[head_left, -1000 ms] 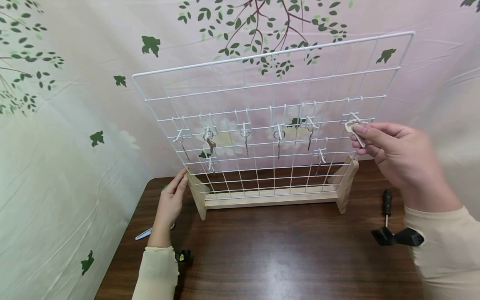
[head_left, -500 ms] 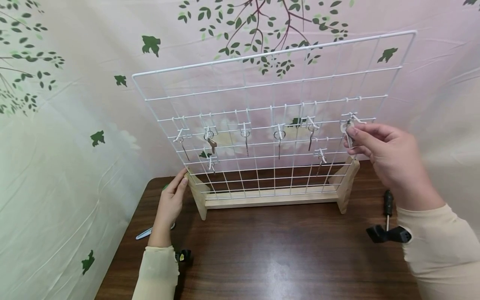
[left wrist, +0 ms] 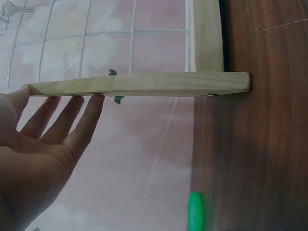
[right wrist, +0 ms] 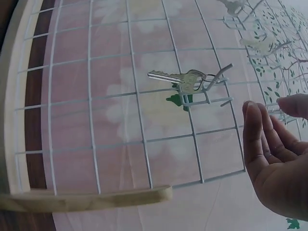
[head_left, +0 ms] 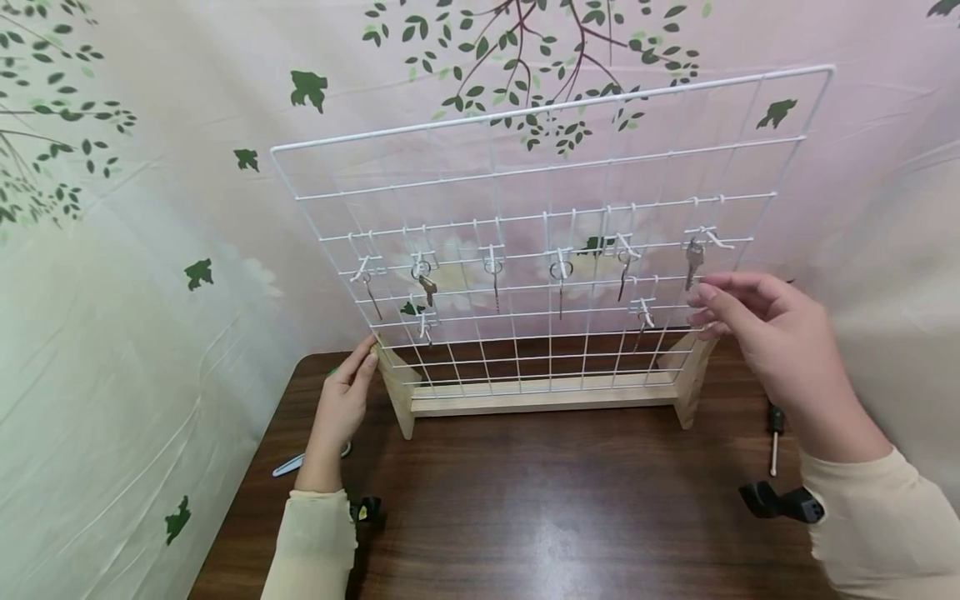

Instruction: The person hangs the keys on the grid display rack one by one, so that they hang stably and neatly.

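Note:
A white wire grid (head_left: 551,109) stands tilted in a wooden stand, with several keys hanging from white hooks. My left hand (head_left: 341,412) holds the stand's left wooden side piece (head_left: 395,392); in the left wrist view, the thumb is on one face of that wood (left wrist: 144,84) and the fingers lie along the other. A silver key (head_left: 694,262) hangs from the far-right hook (head_left: 708,237). Just below and right of it is my right hand (head_left: 787,350), fingers loosely bent with nothing between them. The right wrist view shows another key (right wrist: 190,82) on a lower hook, left of the fingers.
On the dark wood table (head_left: 555,500), a screwdriver (head_left: 776,421) lies right of the stand, partly behind the right forearm. A pale blue, slim object (head_left: 288,465) lies by the left wrist. Something green (left wrist: 196,211) sits near the stand's left side. Leaf-printed cloth hangs behind.
My right hand brought the key to the far-right hook, let go of it and drew down and away. The key now hangs there. My left hand stayed on the stand.

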Tool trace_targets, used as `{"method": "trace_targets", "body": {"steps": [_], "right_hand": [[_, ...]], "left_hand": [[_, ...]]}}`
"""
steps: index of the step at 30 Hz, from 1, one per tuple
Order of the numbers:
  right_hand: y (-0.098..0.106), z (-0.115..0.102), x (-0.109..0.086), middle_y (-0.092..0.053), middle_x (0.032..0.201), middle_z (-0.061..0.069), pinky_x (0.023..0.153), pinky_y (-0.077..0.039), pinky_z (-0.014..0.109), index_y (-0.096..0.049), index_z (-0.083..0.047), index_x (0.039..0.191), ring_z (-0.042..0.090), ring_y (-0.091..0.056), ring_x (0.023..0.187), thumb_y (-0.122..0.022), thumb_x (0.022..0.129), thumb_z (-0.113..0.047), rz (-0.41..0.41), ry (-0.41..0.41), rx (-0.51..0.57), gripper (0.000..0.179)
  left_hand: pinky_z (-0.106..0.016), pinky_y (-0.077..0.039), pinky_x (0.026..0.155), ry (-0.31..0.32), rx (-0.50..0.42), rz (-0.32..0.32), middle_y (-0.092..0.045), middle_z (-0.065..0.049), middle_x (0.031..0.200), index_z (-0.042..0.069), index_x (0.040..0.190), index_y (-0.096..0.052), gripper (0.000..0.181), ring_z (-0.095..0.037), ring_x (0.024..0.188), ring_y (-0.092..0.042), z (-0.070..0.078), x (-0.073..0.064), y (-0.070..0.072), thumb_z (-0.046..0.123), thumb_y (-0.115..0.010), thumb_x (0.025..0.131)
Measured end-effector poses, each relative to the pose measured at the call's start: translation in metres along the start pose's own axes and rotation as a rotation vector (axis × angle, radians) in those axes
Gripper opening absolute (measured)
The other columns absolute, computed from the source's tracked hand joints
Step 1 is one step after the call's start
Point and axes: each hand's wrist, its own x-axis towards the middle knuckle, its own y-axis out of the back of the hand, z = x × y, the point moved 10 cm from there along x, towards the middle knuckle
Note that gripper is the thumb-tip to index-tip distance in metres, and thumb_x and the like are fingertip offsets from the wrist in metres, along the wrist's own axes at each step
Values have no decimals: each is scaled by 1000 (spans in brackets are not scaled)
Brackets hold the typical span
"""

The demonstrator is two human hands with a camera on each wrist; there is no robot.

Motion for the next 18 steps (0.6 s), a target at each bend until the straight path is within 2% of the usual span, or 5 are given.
{"method": "trace_targets", "body": {"steps": [5,10,14,16,18], "right_hand": [[3,-2,-20,-78,99,-21,69,-61,14,-68,-21,127,0,-75,81,-65,108,-16,-13,87,-255,20],[6,-2,-45,-72,96,-26,67,-54,6,-70,-12,129,-13,-67,78,-67,107,-15,32,189,-486,22],[11,7,-64,-73,105,-2,69,-44,1,-64,-8,142,-25,-52,85,-73,103,-19,86,256,-672,42],[13,15,-72,-70,112,14,76,-46,12,-58,-4,148,-10,-57,92,-76,100,-21,105,297,-758,54],[14,28,-78,-66,125,28,91,-53,32,-52,-1,153,16,-65,106,-76,100,-25,99,308,-826,63]], "left_hand": [[-60,-46,122,-37,144,19,-54,-10,163,26,161,-50,48,-38,149,-54,13,-3,2,38,-50,115],[-65,-52,113,-88,344,-47,-54,-18,162,24,169,-34,58,-44,142,-59,31,-14,-7,41,-46,116],[-67,-51,112,-131,516,-124,-44,-17,170,20,171,-27,63,-43,147,-53,46,-33,-14,39,-49,115],[-68,-48,115,-170,619,-140,-37,-16,174,16,169,-33,62,-43,153,-46,55,-45,-16,37,-52,114],[-70,-48,113,-212,719,-148,-35,-16,175,15,166,-41,61,-45,155,-44,62,-57,-18,36,-57,112]]}}
